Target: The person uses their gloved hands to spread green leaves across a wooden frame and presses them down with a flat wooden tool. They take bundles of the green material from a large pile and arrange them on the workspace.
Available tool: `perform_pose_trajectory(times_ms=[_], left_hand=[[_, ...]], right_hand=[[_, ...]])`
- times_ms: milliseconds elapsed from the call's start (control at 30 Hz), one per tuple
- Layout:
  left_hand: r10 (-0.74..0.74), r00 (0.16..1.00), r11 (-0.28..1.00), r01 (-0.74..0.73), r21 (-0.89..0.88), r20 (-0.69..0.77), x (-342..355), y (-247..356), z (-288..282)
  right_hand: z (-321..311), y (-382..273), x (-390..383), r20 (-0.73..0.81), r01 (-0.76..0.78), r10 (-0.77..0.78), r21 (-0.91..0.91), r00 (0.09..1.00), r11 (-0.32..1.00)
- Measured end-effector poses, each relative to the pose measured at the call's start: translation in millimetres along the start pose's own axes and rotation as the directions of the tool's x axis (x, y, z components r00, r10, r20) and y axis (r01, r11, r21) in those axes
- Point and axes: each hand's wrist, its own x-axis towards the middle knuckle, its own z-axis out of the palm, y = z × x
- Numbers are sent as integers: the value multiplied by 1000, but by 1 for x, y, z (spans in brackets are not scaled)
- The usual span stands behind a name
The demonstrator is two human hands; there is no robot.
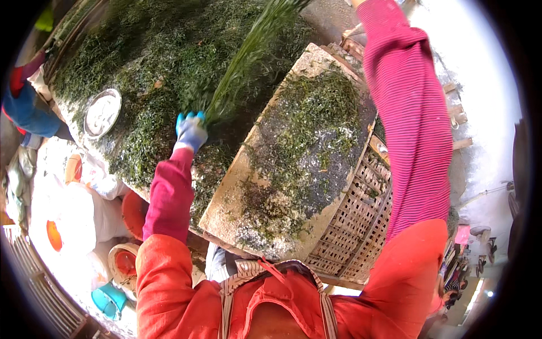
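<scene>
My left hand [191,129], in a pale glove with blue fingertips, lies on dark green seaweed-like strands [135,68], its fingers slightly bent and apart. It touches the lower end of a long, blurred bundle of green strands [240,62] that runs up out of view. My right arm stretches to the top edge, where only a sliver of my right hand [357,3] shows; its fingers are hidden. Between my arms a tan slab [220,206] bears chopped green strands and white granules. A round dish of white material [103,113] sits on the pile at left.
A woven crate [347,226] adjoins the slab beside my right arm. At left, another person's blue-and-red clothed body [31,113] is partly visible. White sacks [101,214], a red basin [134,213] and a turquoise container [107,299] stand lower left. Several fans [480,231] are far right.
</scene>
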Motion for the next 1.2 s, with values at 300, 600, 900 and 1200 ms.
perform_pose_trajectory(times_ms=[300,600,900,1200], left_hand=[[52,837,988,-121,91,545,-22,33,-137],[515,700,-40,-557,-829,-495,65,113,-211],[-97,961,-341,-278,-898,-260,-144,104,-11],[280,941,-847,150,-511,-188,-222,184,2]], right_hand=[[-24,-112,26,446,140,-47,-179,894,974],[-4,-133,18,658,648,-80,-702,749,296],[-90,-27,-180,38,-319,398,-530,917,786],[49,75,-508,-53,-671,931,678,361,299]])
